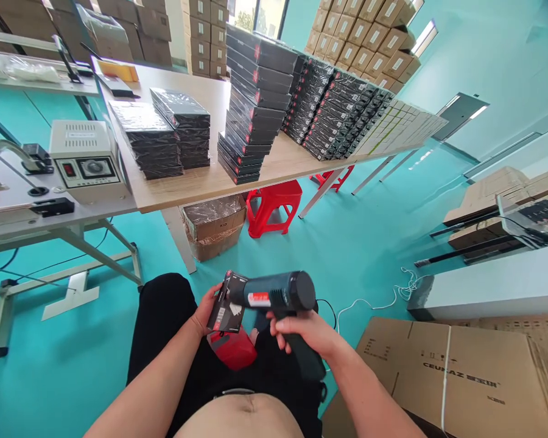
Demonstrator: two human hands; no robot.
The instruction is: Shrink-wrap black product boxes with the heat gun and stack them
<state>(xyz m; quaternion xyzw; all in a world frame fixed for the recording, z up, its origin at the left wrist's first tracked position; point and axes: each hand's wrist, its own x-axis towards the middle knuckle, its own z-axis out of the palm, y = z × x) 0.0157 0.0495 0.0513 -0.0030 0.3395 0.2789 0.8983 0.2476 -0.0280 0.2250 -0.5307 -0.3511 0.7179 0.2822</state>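
Note:
My right hand [296,331] is wrapped round the handle of a dark heat gun [274,291] with a red and white label. The gun's nozzle points left, at or close to a small black box [228,310] with red corners and a white picture on its face. That box is gripped at its left edge by my left hand [205,309], above my lap. Whether the nozzle touches the box I cannot tell. Part of a red stool [232,350] shows between my legs, below the box.
Ahead stands a wooden table [196,185] bearing a tall stack of black boxes [256,103] and shorter wrapped stacks [155,140]. A sealing machine [86,158] is at left. Below are an open carton [214,228] and red stool [276,207]. Large cartons [438,365] and a white cable [369,301] lie right.

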